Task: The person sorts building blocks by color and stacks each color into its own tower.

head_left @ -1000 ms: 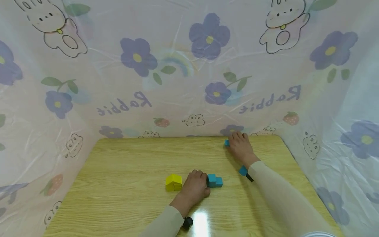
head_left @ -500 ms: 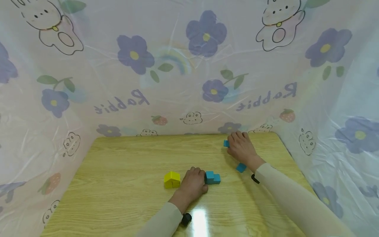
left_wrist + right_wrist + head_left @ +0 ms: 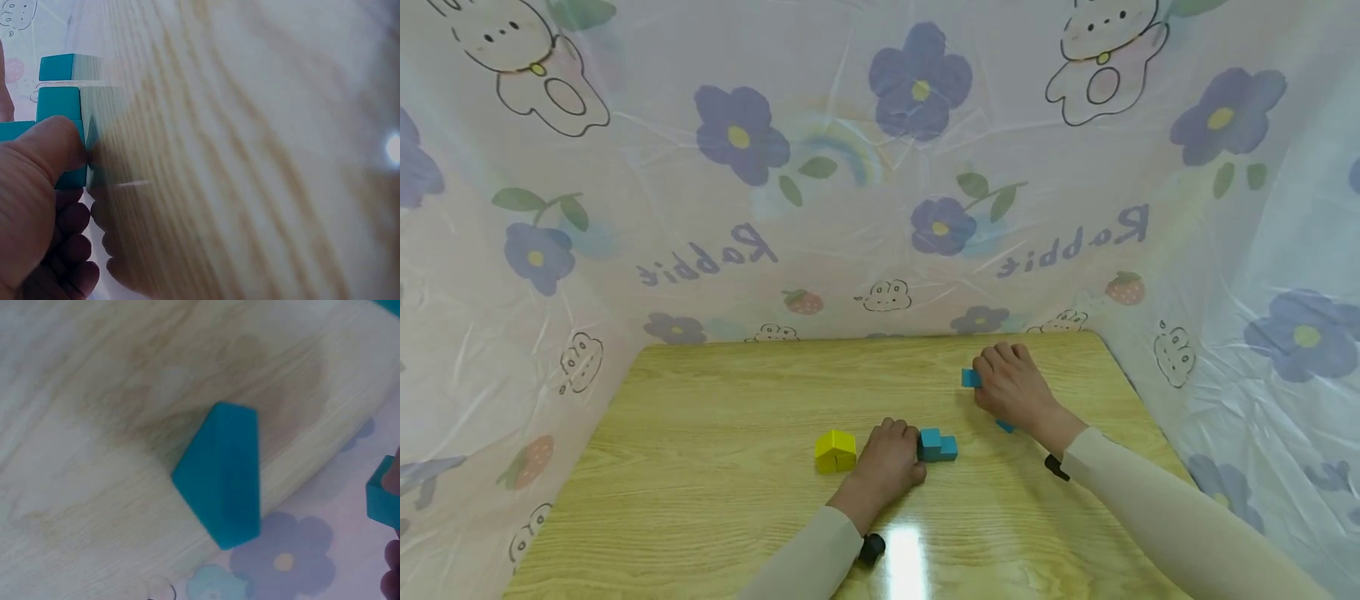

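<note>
My left hand [image 3: 887, 465] rests low on the table with its thumb against a small stepped group of blue blocks [image 3: 931, 445]. In the left wrist view the thumb presses on a blue block [image 3: 59, 103], the fingers curled beneath. Farther back, my right hand [image 3: 1015, 387] pinches another blue block [image 3: 972, 378], whose end sticks out to the left. The right wrist view shows part of that held block [image 3: 382, 499] at its right edge. Below the right hand lies a blue triangular block [image 3: 220, 478], mostly hidden by the hand in the head view.
A yellow house-shaped group of blocks [image 3: 836, 452] stands just left of my left hand. The wooden table [image 3: 715, 433] is enclosed by a rabbit-and-flower curtain [image 3: 842, 208] at the back and sides. Black camera straps [image 3: 872, 550] sit on the wrists.
My right hand has drawn slightly toward me from the back edge with the blue block, now covering more of the triangular block. The left hand stays at the stepped blue blocks.
</note>
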A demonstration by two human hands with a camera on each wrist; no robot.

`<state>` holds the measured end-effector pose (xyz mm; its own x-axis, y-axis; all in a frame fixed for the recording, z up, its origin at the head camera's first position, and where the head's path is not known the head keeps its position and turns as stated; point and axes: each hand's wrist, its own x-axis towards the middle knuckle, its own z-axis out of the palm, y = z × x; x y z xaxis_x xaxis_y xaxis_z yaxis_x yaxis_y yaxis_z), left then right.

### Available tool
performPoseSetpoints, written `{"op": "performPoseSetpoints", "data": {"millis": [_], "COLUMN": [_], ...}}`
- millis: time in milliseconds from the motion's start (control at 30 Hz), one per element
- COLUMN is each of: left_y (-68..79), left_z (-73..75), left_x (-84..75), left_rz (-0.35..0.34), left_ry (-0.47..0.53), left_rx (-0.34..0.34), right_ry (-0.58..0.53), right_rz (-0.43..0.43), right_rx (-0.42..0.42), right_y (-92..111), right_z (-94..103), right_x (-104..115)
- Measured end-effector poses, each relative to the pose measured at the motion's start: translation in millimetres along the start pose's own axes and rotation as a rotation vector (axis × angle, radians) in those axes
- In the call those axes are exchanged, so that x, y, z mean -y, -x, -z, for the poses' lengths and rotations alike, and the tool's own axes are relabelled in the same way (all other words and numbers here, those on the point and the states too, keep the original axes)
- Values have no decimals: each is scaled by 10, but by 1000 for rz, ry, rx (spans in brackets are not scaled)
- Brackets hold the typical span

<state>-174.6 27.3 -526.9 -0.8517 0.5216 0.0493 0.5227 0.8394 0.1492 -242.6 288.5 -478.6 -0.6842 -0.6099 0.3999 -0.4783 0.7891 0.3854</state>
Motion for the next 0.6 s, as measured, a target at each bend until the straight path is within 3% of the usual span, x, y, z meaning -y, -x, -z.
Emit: {"op": "performPoseSetpoints", "data": {"millis": [233, 600], "left_y": [-28, -15], "left_z": [-14, -13], "left_x": [7, 1], "left_rz": [3, 8], "left_ry": [-3, 15], "left_rx": [-7, -10], "right_ry": [-97, -283], "right_rz": [29, 30], "right_rx": [5, 127], "right_y": [77, 180], "right_z": [154, 343], "right_x": [144, 452]}}
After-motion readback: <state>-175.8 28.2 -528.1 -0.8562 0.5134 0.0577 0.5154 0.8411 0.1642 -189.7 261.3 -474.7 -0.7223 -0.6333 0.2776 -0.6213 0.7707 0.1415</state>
